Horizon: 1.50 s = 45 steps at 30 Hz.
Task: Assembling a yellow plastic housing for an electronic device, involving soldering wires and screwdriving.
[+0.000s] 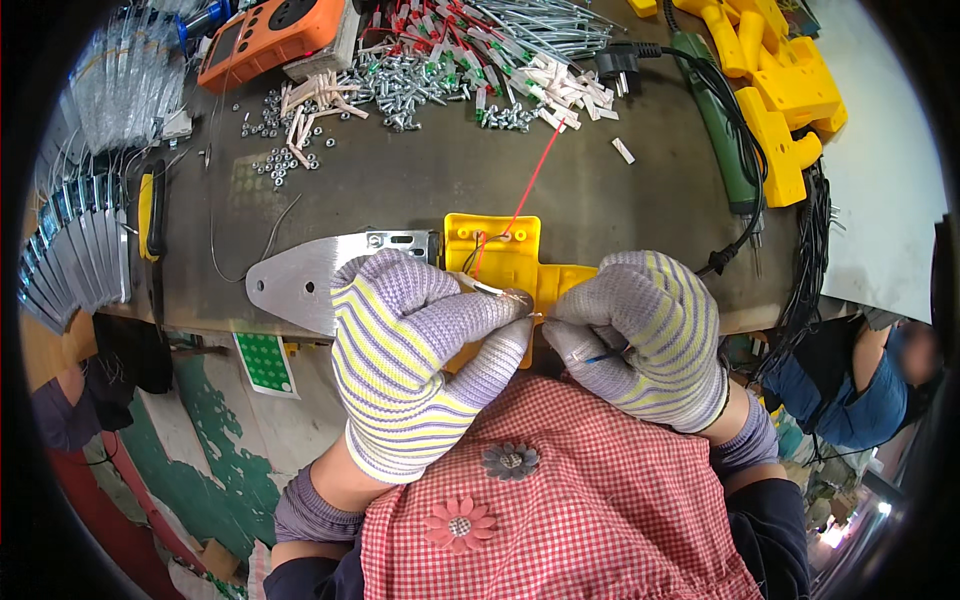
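My left hand (420, 345), in a striped knit glove, pinches the bare end of a white wire (478, 285) between thumb and forefinger. Close to it, the thumb and forefinger of my right hand (645, 335), gloved alike, meet on a thin bare wire end (539, 316). A short blue piece (597, 358) shows against the right glove's fingers. Behind the fingertips lies a yellow plastic housing (505, 262), partly covered by both hands. At its left sits a pointed silver metal plate (300, 275) with holes. One red wire (532, 188) runs across the housing toward the far pile.
Screws (405, 95), nuts (272, 165), white sleeves (570, 85) and metal rods (540, 25) lie at the back, near an orange meter (270, 40). Metal plates (80, 235) and yellow-handled pliers (151, 215) are left. Right are a green soldering-iron-like tool (712, 130), yellow housings (790, 90) and another person (860, 385).
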Each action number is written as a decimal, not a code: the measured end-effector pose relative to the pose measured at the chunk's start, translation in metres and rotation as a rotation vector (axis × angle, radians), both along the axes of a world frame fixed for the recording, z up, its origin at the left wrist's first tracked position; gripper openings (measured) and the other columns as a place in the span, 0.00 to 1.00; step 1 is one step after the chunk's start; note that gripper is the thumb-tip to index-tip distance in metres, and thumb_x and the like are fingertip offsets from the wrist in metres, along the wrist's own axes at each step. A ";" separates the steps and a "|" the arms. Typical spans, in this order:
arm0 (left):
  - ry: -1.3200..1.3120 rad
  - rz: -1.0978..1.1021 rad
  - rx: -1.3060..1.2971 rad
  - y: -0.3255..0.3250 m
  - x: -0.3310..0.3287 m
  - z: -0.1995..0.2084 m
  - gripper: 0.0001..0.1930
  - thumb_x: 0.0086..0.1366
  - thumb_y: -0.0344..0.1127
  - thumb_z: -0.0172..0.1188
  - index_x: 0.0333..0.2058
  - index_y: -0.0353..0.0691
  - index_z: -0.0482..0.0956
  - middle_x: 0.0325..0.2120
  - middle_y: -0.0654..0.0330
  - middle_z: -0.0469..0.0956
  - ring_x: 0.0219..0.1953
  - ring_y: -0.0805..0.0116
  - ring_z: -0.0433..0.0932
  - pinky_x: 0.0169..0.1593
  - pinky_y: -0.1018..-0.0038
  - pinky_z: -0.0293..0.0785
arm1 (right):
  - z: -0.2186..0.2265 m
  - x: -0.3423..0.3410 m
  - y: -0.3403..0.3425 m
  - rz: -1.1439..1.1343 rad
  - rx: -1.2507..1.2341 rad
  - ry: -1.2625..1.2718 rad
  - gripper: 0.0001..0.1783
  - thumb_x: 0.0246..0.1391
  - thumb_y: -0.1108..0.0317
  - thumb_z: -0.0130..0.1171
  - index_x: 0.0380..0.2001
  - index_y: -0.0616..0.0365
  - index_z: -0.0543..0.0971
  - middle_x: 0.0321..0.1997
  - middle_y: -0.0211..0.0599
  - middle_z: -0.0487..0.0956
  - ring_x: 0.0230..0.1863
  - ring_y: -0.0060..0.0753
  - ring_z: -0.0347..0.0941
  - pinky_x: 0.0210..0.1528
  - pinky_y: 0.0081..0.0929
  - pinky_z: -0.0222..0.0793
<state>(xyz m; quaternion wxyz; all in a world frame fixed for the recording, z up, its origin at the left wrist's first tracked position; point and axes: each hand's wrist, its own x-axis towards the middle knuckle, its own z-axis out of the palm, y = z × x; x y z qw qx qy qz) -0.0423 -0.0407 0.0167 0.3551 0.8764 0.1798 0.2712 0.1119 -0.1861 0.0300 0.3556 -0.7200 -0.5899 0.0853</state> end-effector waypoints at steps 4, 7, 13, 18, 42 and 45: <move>-0.025 -0.018 0.046 0.000 0.002 0.004 0.13 0.43 0.26 0.75 0.31 0.43 0.86 0.25 0.65 0.71 0.25 0.68 0.69 0.34 0.70 0.68 | 0.005 0.001 0.003 0.016 -0.040 -0.082 0.12 0.44 0.67 0.72 0.32 0.52 0.78 0.28 0.35 0.79 0.28 0.46 0.77 0.30 0.39 0.71; -0.050 -0.053 0.072 0.003 0.002 0.006 0.13 0.43 0.26 0.75 0.30 0.44 0.86 0.25 0.64 0.71 0.25 0.66 0.69 0.34 0.68 0.67 | 0.020 0.012 0.004 0.051 -0.118 0.062 0.13 0.44 0.67 0.72 0.33 0.53 0.79 0.28 0.36 0.79 0.29 0.46 0.77 0.31 0.40 0.72; 0.019 -0.074 0.305 0.000 0.000 0.013 0.12 0.41 0.30 0.75 0.29 0.45 0.86 0.25 0.62 0.71 0.28 0.63 0.69 0.38 0.65 0.65 | 0.013 0.003 0.003 0.048 0.015 0.003 0.15 0.45 0.64 0.72 0.36 0.54 0.81 0.30 0.38 0.80 0.31 0.46 0.78 0.34 0.40 0.72; -0.057 -0.017 0.084 -0.003 0.005 0.004 0.12 0.41 0.27 0.75 0.29 0.43 0.86 0.24 0.62 0.72 0.28 0.63 0.71 0.36 0.66 0.67 | 0.011 0.004 0.000 0.096 -0.077 -0.059 0.12 0.42 0.63 0.73 0.31 0.49 0.81 0.30 0.33 0.78 0.31 0.43 0.76 0.33 0.40 0.71; 0.069 -0.044 0.131 0.008 0.001 0.012 0.14 0.46 0.31 0.74 0.35 0.43 0.86 0.27 0.63 0.75 0.29 0.63 0.72 0.40 0.65 0.67 | 0.031 0.019 0.028 0.060 -0.300 0.439 0.06 0.47 0.76 0.66 0.29 0.63 0.79 0.28 0.39 0.79 0.26 0.30 0.78 0.30 0.24 0.73; 0.024 -0.064 0.252 0.006 0.000 0.007 0.14 0.45 0.29 0.73 0.34 0.43 0.85 0.25 0.65 0.75 0.30 0.61 0.72 0.43 0.64 0.66 | 0.024 0.019 0.029 0.052 -0.243 0.489 0.07 0.44 0.74 0.68 0.28 0.60 0.79 0.27 0.37 0.78 0.28 0.32 0.78 0.31 0.29 0.74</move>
